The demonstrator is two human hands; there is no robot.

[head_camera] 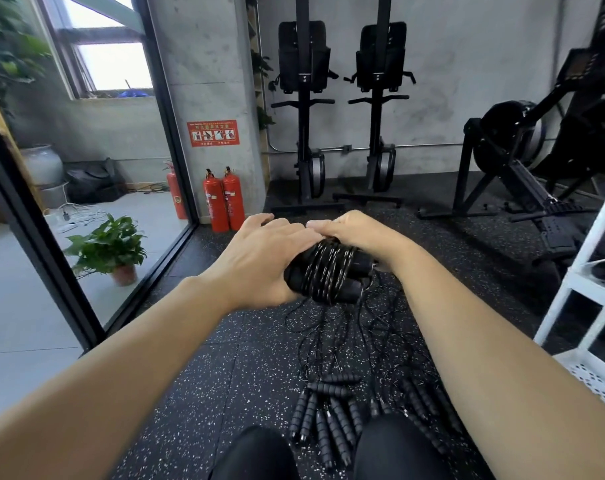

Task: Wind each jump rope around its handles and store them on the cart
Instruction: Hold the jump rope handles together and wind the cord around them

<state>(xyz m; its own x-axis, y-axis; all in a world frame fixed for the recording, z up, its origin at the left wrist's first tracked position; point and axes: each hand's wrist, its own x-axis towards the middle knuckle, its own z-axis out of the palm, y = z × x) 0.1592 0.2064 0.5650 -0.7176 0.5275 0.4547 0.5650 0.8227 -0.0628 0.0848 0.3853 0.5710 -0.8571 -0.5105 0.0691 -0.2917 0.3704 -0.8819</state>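
Gripping from the left, our left hand (256, 261) wraps the near end of the wound jump rope (323, 271), whose paired handles (350, 293) lie crosswise, roughly left to right. Our right hand (349, 230) curls over its far top. The white cart (592, 271) stands well off to the right, nearer the right hand, so we judge that hand the better one to carry the rope over.

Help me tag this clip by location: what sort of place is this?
Most likely a gym. Two rowing machines stand stored upright at the back, another flywheel machine sits at right, the floor is speckled rubber matting, and loose jump ropes lie on it.
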